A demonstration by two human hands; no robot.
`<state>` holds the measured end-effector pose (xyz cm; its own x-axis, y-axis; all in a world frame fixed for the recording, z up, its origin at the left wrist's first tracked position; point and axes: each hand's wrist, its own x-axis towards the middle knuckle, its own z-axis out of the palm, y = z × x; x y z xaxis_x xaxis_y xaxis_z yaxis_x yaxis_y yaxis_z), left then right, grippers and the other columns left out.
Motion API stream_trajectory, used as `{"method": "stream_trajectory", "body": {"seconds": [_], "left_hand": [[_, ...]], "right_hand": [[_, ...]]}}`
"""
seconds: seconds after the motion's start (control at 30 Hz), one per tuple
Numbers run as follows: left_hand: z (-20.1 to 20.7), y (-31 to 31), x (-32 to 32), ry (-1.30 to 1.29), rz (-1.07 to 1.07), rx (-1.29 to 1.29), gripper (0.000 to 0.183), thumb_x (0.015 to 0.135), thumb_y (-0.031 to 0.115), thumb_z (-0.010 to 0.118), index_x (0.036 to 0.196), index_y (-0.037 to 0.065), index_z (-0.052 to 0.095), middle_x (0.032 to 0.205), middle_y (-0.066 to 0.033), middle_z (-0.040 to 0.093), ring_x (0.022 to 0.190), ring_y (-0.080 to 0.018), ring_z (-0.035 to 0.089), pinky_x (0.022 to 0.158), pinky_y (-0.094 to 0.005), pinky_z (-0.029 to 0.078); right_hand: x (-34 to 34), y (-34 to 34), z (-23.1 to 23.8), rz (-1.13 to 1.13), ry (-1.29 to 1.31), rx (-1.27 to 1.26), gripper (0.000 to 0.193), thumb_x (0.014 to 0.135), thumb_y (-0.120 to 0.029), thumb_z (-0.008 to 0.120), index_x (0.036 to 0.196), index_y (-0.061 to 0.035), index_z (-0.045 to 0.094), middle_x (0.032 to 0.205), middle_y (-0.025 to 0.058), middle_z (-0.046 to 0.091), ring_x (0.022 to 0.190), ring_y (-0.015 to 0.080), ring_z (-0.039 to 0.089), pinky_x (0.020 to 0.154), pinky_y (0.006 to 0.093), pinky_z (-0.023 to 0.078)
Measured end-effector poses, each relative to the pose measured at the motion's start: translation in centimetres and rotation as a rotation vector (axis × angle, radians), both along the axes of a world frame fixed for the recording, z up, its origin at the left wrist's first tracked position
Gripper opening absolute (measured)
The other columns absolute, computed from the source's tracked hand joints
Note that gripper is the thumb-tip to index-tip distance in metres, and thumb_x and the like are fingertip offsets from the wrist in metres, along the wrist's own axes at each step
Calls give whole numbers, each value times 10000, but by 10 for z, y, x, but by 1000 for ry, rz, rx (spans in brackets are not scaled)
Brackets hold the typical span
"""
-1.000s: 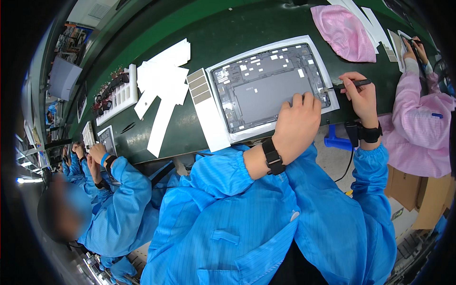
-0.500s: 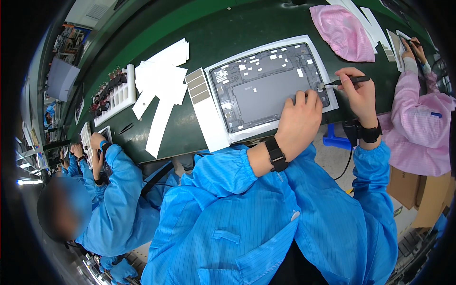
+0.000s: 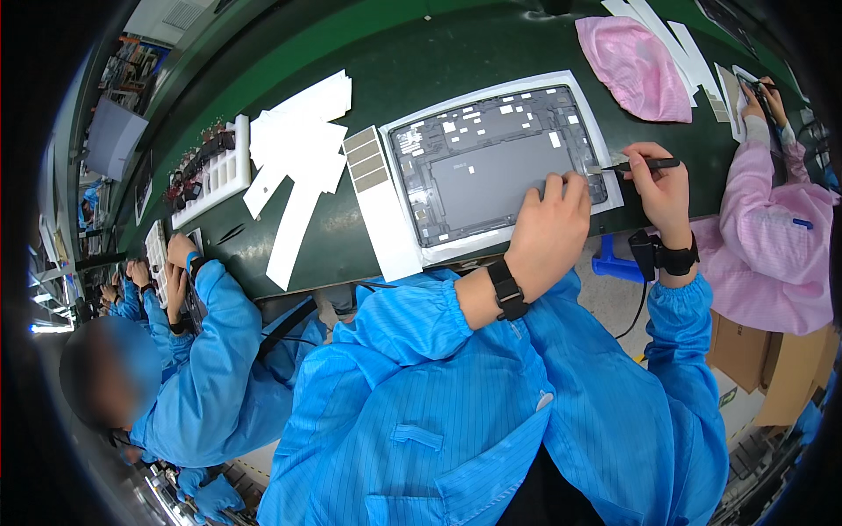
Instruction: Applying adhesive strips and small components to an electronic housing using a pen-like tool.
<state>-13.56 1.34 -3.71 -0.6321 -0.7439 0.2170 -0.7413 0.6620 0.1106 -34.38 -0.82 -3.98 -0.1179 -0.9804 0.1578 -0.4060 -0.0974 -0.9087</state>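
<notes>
A dark grey tablet housing (image 3: 488,181), dotted with small white stickers, lies on a white sheet (image 3: 611,167) in front of me. My left hand (image 3: 553,226) is at the housing's lower right corner, with its fingers bent and closed over the edge. Between the thumb and fingers of my right hand (image 3: 663,193) is a pair of black tweezers (image 3: 647,165). Their tips point left to the housing's right edge, close to my left fingertips. Whatever small piece may be at the tips is too small to make out.
Left of the housing lies a white strip with grey-brown pads (image 3: 391,237). Farther left are a pile of white paper strips (image 3: 298,149), a white foam tray of small parts (image 3: 230,171) and spare tweezers (image 3: 231,234). A pink cap (image 3: 633,70) sits far right. Co-workers sit on both sides.
The tweezers' tips and my right hand have shifted slightly downward. My left hand keeps its place at the housing's corner, with its fingers still bent.
</notes>
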Motion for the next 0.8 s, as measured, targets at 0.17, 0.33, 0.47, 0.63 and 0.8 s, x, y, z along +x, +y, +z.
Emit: {"method": "stream_trajectory", "body": {"seconds": [0.17, 0.33, 0.47, 0.63, 0.8], "left_hand": [[6, -2, -1, -15, -7, 32, 486, 799, 231, 679, 1216, -5, 597, 1019, -65, 548, 908, -205, 547, 687, -307, 481], [5, -8, -7, 20, 41, 32, 527, 792, 248, 696, 1239, -5, 575, 1003, -68, 555, 901, -210, 562, 697, -316, 485], [1, -12, -6, 37, 36, 26, 515, 802, 251, 690, 1235, -5, 579, 999, -67, 556, 905, -215, 562, 710, -328, 486], [0, -12, -7, 30, 21, 26, 497, 804, 246, 682, 1226, 0, 590, 996, -68, 554, 910, -219, 556, 713, -333, 481], [-2, -13, -8, 45, 25, 14, 498, 803, 242, 679, 1232, 5, 589, 993, -68, 553, 903, -221, 554, 706, -337, 474]], "right_hand": [[0, 0, 13, 89, 215, 4, 140, 932, -67, 580, 971, 40, 662, 756, 40, 644, 671, 85, 599, 606, 223, 457], [3, -3, 19, 126, 260, -78, 122, 909, -70, 612, 938, 34, 669, 699, 85, 637, 588, 118, 557, 550, 257, 433], [4, -6, 26, 180, 297, -90, 115, 894, -62, 617, 932, 36, 662, 704, 105, 629, 579, 141, 559, 545, 267, 428], [7, -11, 33, 227, 344, -110, 109, 884, -52, 613, 922, 40, 658, 691, 109, 615, 562, 145, 544, 534, 273, 419], [7, -11, 34, 230, 346, -87, 106, 882, -45, 609, 919, 42, 657, 680, 107, 608, 551, 143, 532, 527, 272, 415]]}}
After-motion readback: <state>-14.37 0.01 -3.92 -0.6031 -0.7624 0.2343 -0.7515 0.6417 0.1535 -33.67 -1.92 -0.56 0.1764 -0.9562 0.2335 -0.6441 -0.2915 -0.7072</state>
